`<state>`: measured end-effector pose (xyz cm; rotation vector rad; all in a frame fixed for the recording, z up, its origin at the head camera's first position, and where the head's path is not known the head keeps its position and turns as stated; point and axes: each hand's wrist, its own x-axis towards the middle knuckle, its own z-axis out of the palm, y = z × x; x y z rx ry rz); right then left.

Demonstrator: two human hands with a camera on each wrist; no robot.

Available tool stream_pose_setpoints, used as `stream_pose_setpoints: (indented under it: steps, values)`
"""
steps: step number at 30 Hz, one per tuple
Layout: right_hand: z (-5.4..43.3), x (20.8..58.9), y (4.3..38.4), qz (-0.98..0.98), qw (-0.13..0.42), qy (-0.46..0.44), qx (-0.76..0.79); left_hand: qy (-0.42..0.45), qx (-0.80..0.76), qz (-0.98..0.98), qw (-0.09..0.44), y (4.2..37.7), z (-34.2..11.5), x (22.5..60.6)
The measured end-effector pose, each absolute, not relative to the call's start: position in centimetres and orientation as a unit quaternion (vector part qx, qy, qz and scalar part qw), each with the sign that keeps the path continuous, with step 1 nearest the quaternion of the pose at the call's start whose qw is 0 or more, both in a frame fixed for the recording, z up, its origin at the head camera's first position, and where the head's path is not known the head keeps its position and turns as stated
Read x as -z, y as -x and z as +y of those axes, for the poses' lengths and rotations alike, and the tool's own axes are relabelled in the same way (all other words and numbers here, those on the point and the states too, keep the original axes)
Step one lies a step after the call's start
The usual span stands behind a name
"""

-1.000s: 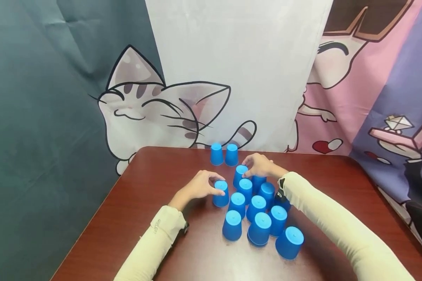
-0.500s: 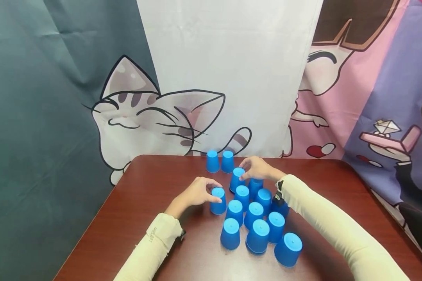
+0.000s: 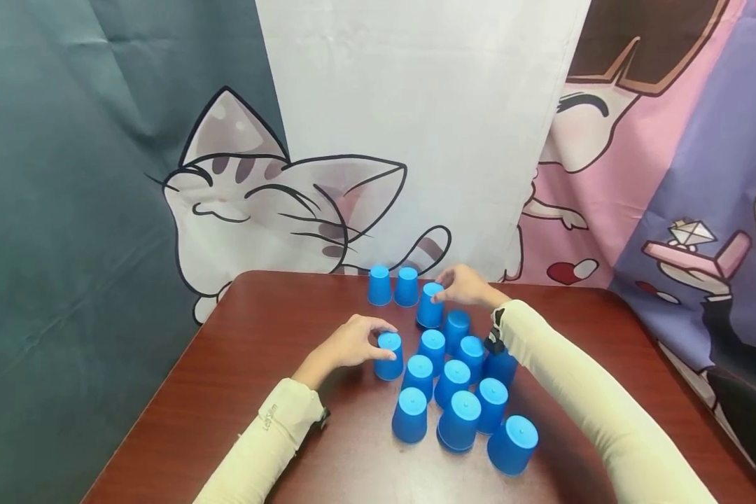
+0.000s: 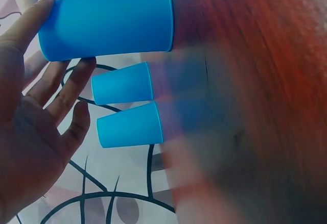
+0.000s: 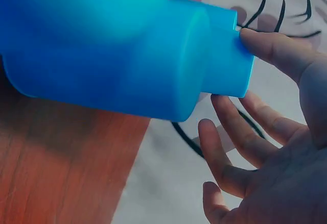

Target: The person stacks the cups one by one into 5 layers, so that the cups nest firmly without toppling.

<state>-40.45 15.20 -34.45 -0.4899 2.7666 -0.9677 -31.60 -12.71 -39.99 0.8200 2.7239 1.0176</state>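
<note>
In the head view, my left hand [image 3: 355, 341] holds an upside-down blue cup [image 3: 388, 357] between thumb and fingers, at the left of the cup group. The same cup [image 4: 110, 20] fills the top of the left wrist view, thumb and fingertips round its narrow end. Farther back, my right hand [image 3: 465, 285] pinches another upside-down blue cup [image 3: 430, 306] near its top. Thumb and fingers sit on opposite sides of this cup [image 5: 230, 63] in the right wrist view, where a nearer cup [image 5: 127, 76] partly covers it.
Two upside-down blue cups [image 3: 379, 285] stand side by side near the far edge of the brown table [image 3: 258, 322]. Several more cups [image 3: 456, 381] stand close together in front of my right hand, one [image 3: 500, 365] partly behind the sleeve. A printed curtain [image 3: 416, 140] hangs behind.
My right hand and its cup have moved away from the front cups, toward the two at the back. The left hand keeps its hold in about the same place. The head view shifts slightly.
</note>
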Motion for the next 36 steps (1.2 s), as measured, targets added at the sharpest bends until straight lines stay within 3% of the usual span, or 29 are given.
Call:
stream_pose_setpoints:
  steps: [15,36]
  values:
    - [15.9,35.6,44.1,0.928,0.076,0.115,0.346,-0.263,-0.348,0.897,0.070,31.9,-12.2,40.0]
    - [15.5,36.8,45.4,0.934,0.070,0.123,0.329,-0.252,-0.349,0.901,0.054,31.6,-12.6,40.4]
